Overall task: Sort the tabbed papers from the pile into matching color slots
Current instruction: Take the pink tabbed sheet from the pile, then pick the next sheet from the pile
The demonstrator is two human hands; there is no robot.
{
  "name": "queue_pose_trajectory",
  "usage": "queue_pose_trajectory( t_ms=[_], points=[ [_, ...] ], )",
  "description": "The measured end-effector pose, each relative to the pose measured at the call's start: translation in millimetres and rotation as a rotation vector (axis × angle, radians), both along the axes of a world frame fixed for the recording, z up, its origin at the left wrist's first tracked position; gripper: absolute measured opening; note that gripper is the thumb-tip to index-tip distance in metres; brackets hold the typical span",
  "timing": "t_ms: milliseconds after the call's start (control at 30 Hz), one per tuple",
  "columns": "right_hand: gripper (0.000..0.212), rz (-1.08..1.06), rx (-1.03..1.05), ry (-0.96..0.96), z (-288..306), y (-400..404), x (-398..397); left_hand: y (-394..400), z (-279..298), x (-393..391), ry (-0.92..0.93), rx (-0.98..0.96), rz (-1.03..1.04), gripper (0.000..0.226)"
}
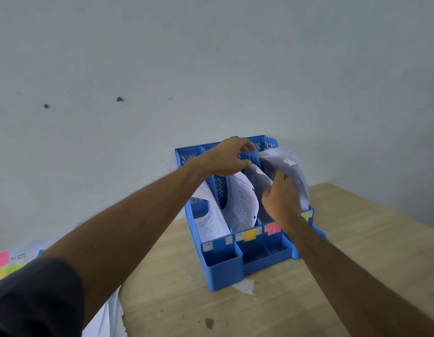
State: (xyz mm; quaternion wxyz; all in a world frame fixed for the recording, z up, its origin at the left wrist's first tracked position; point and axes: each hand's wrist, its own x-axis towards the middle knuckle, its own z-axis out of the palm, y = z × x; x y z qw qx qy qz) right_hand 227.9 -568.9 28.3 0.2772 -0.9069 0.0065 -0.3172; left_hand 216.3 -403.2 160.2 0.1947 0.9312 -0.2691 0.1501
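Your file organizer [223, 271] was solid blue, with slotted cut-out walls. Its front labels ran blue [219, 244], yellow [250, 235], pink [273, 228] and yellow-green [305, 217]. The papers [242, 205] in its slots were white with fine dark print lines. Your bench [357, 251] was pale wood grain, with a white smear. The wall [211, 57] was plain grey-white. Your sleeve [36, 297] was dark. The pile [7, 266] showed pink and yellow tabs.

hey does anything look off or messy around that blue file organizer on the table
Yes. The papers in the blue organizer bulge and curl over the dividers instead of standing flat, and a white smear marks the wooden table at its front corner. Both hands, left hand and right hand, are at the slots.
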Motion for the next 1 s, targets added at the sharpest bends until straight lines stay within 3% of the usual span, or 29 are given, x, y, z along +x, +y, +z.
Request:
queue_pose_trajectory(
  t_ms=[200, 367, 600, 733, 833, 933, 1000],
  points=[
    [0.017, 0.271, 0.162, -0.300, 29.2, 34.4, -29.7, 45.5, -4.8, -29.4, -0.103, -0.189, 0.051, 0.020],
    [0.004, 0.464, 0.111, -0.449, 41.6, 90.4, -54.0, 119.5, -21.7, -71.5, -0.068, -0.355, 0.176, 0.014],
    [0.009, 0.772, 0.048, -0.381, 3.6, 198.3, -86.4, 246.4, -95.2, -154.7, 0.127, -0.703, 0.444, 0.012],
    [0.010, 0.893, 0.014, -0.200, -28.4, 257.7, -103.8, 307.0, -148.0, -193.9, 0.156, -0.640, 0.779, 0.014],
    [0.013, 0.920, 0.005, 0.089, -60.4, 292.6, -110.9, 349.1, -183.0, -212.5, 0.262, -0.376, 1.061, 0.047],
    [0.042, 0.855, -0.011, 0.297, -95.2, 313.9, -116.9, 369.2, -204.3, -224.3, 0.447, -0.236, 1.201, 0.089],
    [0.062, 0.755, -0.059, 0.336, -110.0, 323.2, -118.8, 373.2, -209.0, -226.4, 0.475, -0.185, 1.244, 0.111]
  ],
)
